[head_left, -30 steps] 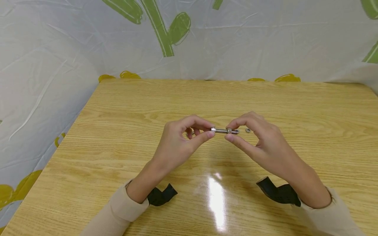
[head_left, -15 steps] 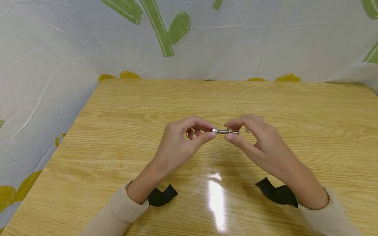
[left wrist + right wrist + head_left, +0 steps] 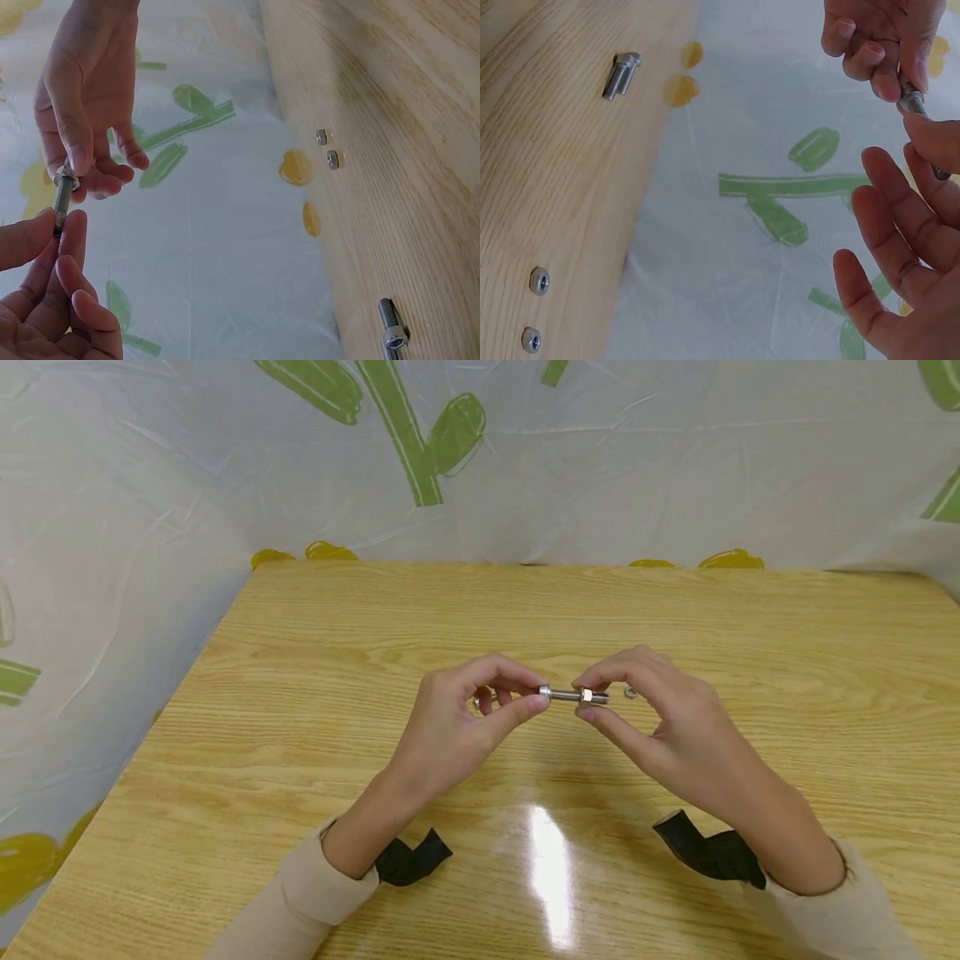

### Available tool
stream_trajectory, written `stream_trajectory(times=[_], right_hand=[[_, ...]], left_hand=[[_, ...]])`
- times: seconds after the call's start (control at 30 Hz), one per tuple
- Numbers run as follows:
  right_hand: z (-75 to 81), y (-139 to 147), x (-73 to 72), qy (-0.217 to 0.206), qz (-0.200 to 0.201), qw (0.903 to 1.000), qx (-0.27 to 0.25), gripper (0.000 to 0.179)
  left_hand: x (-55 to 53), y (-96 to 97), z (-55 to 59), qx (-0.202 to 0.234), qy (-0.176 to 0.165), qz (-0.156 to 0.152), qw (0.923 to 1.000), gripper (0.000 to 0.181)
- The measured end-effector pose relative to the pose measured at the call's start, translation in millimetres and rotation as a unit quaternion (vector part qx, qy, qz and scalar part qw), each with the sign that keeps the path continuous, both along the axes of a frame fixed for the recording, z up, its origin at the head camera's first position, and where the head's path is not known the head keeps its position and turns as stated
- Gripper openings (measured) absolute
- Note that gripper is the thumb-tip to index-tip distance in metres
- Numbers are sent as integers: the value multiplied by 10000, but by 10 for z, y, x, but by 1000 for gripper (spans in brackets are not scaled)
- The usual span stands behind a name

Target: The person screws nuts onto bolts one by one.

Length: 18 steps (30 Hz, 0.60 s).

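My left hand pinches a silver hex-socket bolt by its head, between thumb and forefinger. The bolt lies level above the table, its threaded end toward the right. Partway along the thread, close to that end, sits a hex nut. Thumb and forefinger of my right hand are bent round this nut, one on each side. From the left wrist, the nut shows below the right thumb. In the right wrist view the right thumb covers part of the bolt.
Two loose nuts lie on the wooden table: one nut near another nut. Two spare bolts rest side by side farther along. A patterned sheet hangs behind the table. Black straps are at both wrists.
The right fingers loosened from the nut half a second ago, shifted a little, and are back round it. The left hand and bolt have hardly moved.
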State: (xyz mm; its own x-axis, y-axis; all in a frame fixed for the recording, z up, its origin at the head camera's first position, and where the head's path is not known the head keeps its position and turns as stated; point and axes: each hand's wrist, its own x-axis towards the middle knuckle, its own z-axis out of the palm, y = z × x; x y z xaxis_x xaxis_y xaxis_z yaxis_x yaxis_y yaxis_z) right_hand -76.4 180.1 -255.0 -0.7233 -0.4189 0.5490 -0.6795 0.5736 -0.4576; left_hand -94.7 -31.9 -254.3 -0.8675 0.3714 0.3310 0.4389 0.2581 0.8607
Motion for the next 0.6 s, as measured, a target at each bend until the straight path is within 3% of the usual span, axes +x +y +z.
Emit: stream_trajectory(times=[0.6], right_hand=[[5, -41, 14, -665, -283, 9974, -25, 9]], left_hand=[[2, 5, -18, 88, 48, -92, 9999, 8]])
